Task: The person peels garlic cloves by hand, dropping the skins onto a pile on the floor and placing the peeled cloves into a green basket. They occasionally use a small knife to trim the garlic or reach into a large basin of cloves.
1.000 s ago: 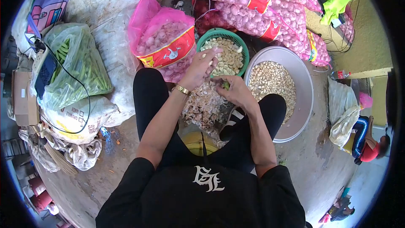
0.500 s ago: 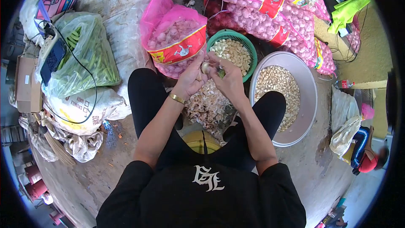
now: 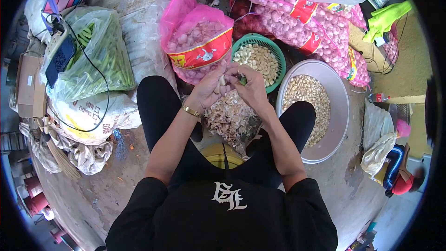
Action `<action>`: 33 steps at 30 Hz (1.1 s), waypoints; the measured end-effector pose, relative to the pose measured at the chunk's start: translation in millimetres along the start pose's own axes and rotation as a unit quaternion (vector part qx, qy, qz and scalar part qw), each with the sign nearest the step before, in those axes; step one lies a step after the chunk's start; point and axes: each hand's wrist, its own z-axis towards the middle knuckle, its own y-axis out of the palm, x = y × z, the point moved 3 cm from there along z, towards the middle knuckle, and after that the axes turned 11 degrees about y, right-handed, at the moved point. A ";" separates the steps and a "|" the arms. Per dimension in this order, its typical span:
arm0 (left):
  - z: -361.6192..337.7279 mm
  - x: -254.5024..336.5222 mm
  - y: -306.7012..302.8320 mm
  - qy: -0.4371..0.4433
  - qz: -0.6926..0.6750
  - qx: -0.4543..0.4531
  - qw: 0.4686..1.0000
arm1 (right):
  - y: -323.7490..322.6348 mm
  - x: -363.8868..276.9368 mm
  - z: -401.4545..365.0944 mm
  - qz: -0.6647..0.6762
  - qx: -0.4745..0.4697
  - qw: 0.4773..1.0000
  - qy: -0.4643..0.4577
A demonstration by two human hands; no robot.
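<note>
Over the heap of papery garlic peels [image 3: 231,117], my two hands meet. My left hand [image 3: 210,88] wears a gold bracelet, and its fingers are closed around a pale garlic clove [image 3: 222,80]. In my right hand [image 3: 253,88] is a small tool with a green handle [image 3: 243,81], perhaps a paring knife; its blade is not visible. The right fingertips touch or nearly touch the left ones. Just beyond them stands a green plastic basket [image 3: 282,60] of peeled cloves. To its right, a large pale basin [image 3: 340,107] contains many unpeeled cloves.
A pink mesh sack [image 3: 200,58] of garlic bulbs stands open ahead. More garlic sacks [image 3: 320,37] are stacked at the back right. On the left, a clear bag of green vegetables [image 3: 104,60] rests on white sacks. Another person [image 3: 403,176] sits at the far right.
My hands have shifted slightly, the left fingers now holding the clove lower and more upright. The right hand stays close with the green handle. The whole view has tilted a little.
</note>
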 end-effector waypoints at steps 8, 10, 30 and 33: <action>-8.7 13.1 14.4 0.017 0.036 0.026 0.999 | -12.5 8.4 1.2 0.065 0.066 0.989 0.112; -11.1 13.0 15.5 0.008 0.068 0.027 0.997 | -15.7 0.6 0.9 0.086 0.080 0.987 0.113; -21.4 24.2 36.3 0.114 0.212 0.039 0.970 | -14.4 4.5 -3.4 0.341 -0.082 0.872 0.342; -17.0 20.5 29.3 0.139 0.284 0.048 0.948 | -7.4 7.9 -6.3 0.468 -0.100 0.795 0.372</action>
